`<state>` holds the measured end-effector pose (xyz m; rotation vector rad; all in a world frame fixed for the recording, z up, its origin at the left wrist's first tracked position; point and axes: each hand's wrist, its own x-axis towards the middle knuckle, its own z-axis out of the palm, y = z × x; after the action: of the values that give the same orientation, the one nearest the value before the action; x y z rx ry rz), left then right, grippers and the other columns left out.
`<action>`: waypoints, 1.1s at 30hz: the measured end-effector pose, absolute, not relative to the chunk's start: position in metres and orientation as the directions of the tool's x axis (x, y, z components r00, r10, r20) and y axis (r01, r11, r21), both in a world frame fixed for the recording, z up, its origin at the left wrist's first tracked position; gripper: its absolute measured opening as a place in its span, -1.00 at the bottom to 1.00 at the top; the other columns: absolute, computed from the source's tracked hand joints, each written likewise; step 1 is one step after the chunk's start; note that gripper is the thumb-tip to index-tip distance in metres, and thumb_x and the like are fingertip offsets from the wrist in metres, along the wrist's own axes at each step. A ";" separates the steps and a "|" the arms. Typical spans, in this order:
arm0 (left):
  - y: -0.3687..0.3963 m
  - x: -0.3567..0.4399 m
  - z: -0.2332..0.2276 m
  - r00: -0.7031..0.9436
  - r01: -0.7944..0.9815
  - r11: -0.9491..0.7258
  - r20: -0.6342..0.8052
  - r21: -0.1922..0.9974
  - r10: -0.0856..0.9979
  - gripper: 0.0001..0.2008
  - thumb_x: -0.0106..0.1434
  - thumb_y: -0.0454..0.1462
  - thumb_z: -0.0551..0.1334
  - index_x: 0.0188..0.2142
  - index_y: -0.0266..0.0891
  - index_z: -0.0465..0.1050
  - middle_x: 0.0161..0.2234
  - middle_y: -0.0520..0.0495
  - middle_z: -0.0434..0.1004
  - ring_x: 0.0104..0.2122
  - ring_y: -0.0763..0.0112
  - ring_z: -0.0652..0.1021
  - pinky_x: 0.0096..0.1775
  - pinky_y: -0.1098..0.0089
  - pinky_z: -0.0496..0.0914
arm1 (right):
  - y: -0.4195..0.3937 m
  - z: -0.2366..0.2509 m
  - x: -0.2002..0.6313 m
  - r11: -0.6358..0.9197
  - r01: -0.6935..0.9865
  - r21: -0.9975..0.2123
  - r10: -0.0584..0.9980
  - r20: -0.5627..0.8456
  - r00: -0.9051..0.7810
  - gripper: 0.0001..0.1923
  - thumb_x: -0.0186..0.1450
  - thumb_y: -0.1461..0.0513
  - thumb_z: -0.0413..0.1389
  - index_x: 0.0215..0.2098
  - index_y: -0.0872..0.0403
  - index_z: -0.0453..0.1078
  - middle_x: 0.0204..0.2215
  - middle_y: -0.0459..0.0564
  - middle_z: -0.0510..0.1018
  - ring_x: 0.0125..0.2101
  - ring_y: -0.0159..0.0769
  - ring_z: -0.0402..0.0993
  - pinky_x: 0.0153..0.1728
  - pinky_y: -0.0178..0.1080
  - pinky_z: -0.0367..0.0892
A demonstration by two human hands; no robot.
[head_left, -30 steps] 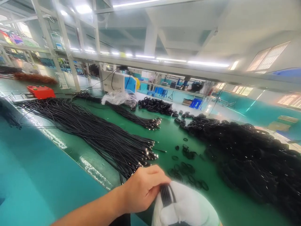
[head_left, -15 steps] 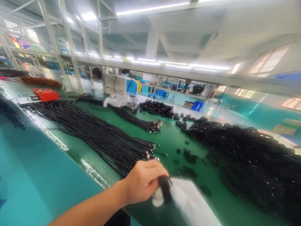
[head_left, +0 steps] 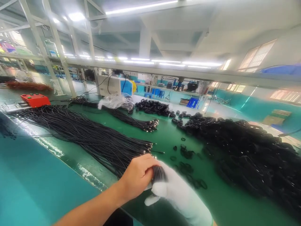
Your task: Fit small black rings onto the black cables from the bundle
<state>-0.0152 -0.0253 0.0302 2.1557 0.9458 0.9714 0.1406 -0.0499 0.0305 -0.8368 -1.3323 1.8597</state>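
My bare left hand is closed around a coiled bundle of black cable near the table's front edge. My right hand, in a white glove, lies against the same coil from the right and grips it too. Just behind my hands a long sheaf of straight black cables with metal-tipped ends stretches to the left across the green table. Several small black bands lie scattered just beyond the coil.
A large heap of coiled black cables fills the right side. A second sheaf of cables, a clear plastic bag, a white machine and a red box stand farther back. A metal frame runs overhead.
Both hands have shifted up and left with the coil. The gloved right hand has come from under the bundle to lie along its right side.
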 end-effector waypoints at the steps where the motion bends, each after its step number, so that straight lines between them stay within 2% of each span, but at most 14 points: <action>1: -0.025 -0.015 0.032 0.469 0.376 -0.560 0.370 0.738 0.802 -0.66 0.17 -0.49 0.01 -0.31 -0.18 0.52 -0.36 0.01 0.47 -0.32 0.44 0.46 -0.24 0.47 0.33 | -0.049 0.029 0.140 -0.235 -0.176 -0.956 0.831 -0.103 -0.547 -0.46 0.04 0.22 0.27 -0.02 0.11 0.29 -0.28 0.03 0.47 -0.33 -0.15 0.50 -0.27 -0.03 0.45; 3: -0.025 -0.016 0.037 0.445 0.397 -0.501 0.316 0.769 0.838 -0.71 0.17 -0.45 0.04 -0.31 -0.17 0.51 -0.35 0.01 0.47 -0.32 0.42 0.46 -0.26 0.46 0.33 | -0.048 0.024 0.140 -0.237 -0.233 -0.943 0.834 -0.074 -0.547 -0.56 0.08 0.21 0.24 -0.09 0.16 0.32 -0.32 0.04 0.49 -0.36 -0.19 0.50 -0.31 -0.06 0.46; 5: -0.023 -0.016 0.043 0.434 0.388 -0.383 0.201 0.838 0.878 -0.77 0.15 -0.39 0.09 -0.25 -0.18 0.47 -0.36 0.02 0.47 -0.39 0.43 0.48 -0.34 0.47 0.35 | -0.046 0.017 0.142 -0.287 -0.325 -0.901 0.810 -0.047 -0.584 -0.60 0.11 0.17 0.23 -0.12 0.18 0.34 -0.32 0.09 0.49 -0.32 -0.19 0.49 -0.35 -0.11 0.47; 8: -0.019 -0.016 0.046 0.447 0.372 -0.214 0.028 0.903 0.894 -0.83 0.13 -0.31 0.12 -0.25 -0.19 0.38 -0.49 0.08 0.45 -0.53 0.46 0.46 -0.49 0.49 0.33 | -0.043 0.006 0.145 -0.367 -0.400 -0.840 0.775 -0.039 -0.630 -0.60 0.14 0.10 0.21 -0.16 0.21 0.36 -0.30 0.15 0.49 -0.30 -0.20 0.49 -0.38 -0.16 0.46; 12: -0.017 -0.012 0.041 0.387 0.401 -0.175 0.007 0.899 0.922 -0.95 0.09 -0.32 0.13 -0.40 -0.20 0.34 -0.58 0.10 0.40 -0.58 0.46 0.45 -0.54 0.49 0.30 | -0.042 -0.002 0.144 -0.362 -0.414 -0.835 0.802 -0.054 -0.595 -0.63 0.14 0.12 0.21 -0.19 0.21 0.38 -0.32 0.14 0.49 -0.34 -0.23 0.49 -0.37 -0.15 0.46; 17: -0.020 -0.006 0.032 0.312 0.359 -0.029 -0.091 0.933 0.946 -0.89 0.04 -0.35 0.14 -0.37 -0.18 0.30 -0.57 0.13 0.36 -0.66 0.50 0.41 -0.62 0.50 0.29 | -0.046 0.001 0.136 -0.283 -0.389 -0.877 0.825 -0.015 -0.565 -0.69 0.15 0.15 0.20 -0.24 0.24 0.40 -0.38 0.10 0.48 -0.39 -0.28 0.46 -0.41 -0.20 0.44; 22: -0.019 -0.006 0.028 0.264 0.482 -0.122 -0.011 0.868 0.964 -0.95 0.04 -0.33 0.19 -0.48 -0.20 0.30 -0.59 0.10 0.38 -0.59 0.49 0.41 -0.58 0.52 0.24 | -0.047 0.004 0.131 -0.251 -0.289 -0.924 0.832 -0.053 -0.553 -0.75 0.11 0.21 0.21 -0.29 0.23 0.39 -0.47 0.01 0.46 -0.49 -0.36 0.43 -0.51 -0.31 0.43; 25: -0.015 -0.007 0.026 0.288 0.545 -0.138 -0.030 0.827 0.957 -0.94 0.04 -0.30 0.21 -0.48 -0.20 0.32 -0.56 0.08 0.42 -0.56 0.47 0.42 -0.56 0.52 0.24 | -0.045 0.000 0.131 -0.242 -0.240 -0.940 0.855 -0.090 -0.511 -0.80 0.08 0.25 0.20 -0.35 0.23 0.39 -0.52 -0.03 0.44 -0.60 -0.45 0.38 -0.63 -0.41 0.35; 28: -0.012 -0.009 0.025 0.331 0.583 -0.156 -0.058 0.797 0.942 -0.95 0.07 -0.27 0.18 -0.46 -0.20 0.34 -0.54 0.07 0.45 -0.56 0.46 0.43 -0.57 0.52 0.24 | -0.044 -0.005 0.129 -0.260 -0.259 -0.930 0.866 -0.106 -0.488 -0.80 0.07 0.22 0.19 -0.41 0.23 0.39 -0.49 0.00 0.45 -0.64 -0.46 0.34 -0.73 -0.45 0.27; 33: -0.007 -0.010 0.034 0.420 0.601 -0.232 -0.056 0.765 0.906 -0.92 0.10 -0.25 0.14 -0.44 -0.20 0.37 -0.53 0.07 0.48 -0.53 0.44 0.46 -0.55 0.51 0.24 | -0.043 -0.005 0.134 -0.242 -0.224 -0.944 0.880 -0.116 -0.461 -0.82 0.08 0.23 0.18 -0.42 0.23 0.40 -0.46 0.03 0.47 -0.64 -0.44 0.35 -0.76 -0.44 0.23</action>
<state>-0.0098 -0.0070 0.0337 1.9431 1.2766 0.5281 0.1336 -0.0434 -0.0048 -0.8740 -1.2127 1.8033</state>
